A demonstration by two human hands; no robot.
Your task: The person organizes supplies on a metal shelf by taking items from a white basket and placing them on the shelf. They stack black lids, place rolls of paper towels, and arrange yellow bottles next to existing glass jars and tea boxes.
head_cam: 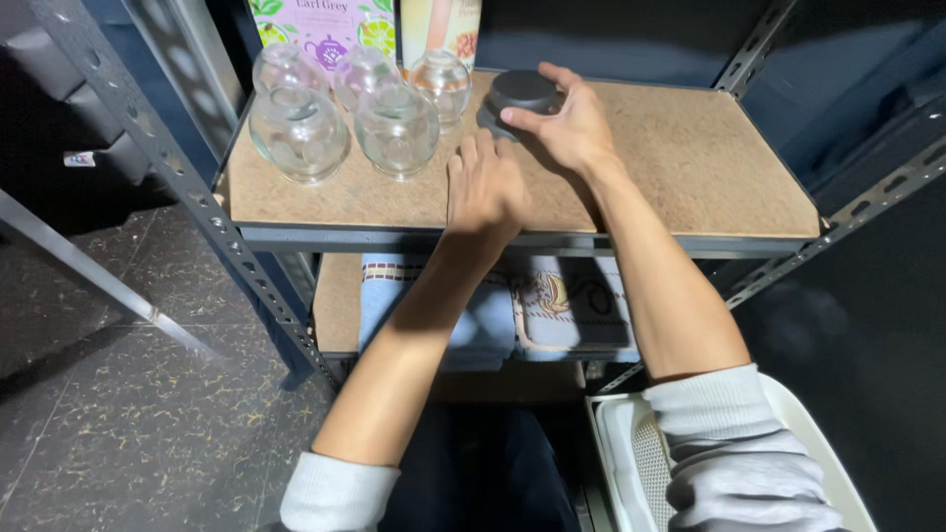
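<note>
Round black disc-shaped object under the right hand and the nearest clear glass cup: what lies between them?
Only bare brown shelf board, in the head view, between the round black disc-shaped object and the nearest clear glass cup; the left hand rests nearer the front.

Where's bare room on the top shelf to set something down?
The right half of the shelf board is bare, from the right hand on the black round object to the right upright. A bare strip runs along the front edge below the glass cups. The back-left corner is crowded: cups and boxes.

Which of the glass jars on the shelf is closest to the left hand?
The front right glass jar, beside the left hand. The other jars stand further left or behind it, toward the boxes.
</note>
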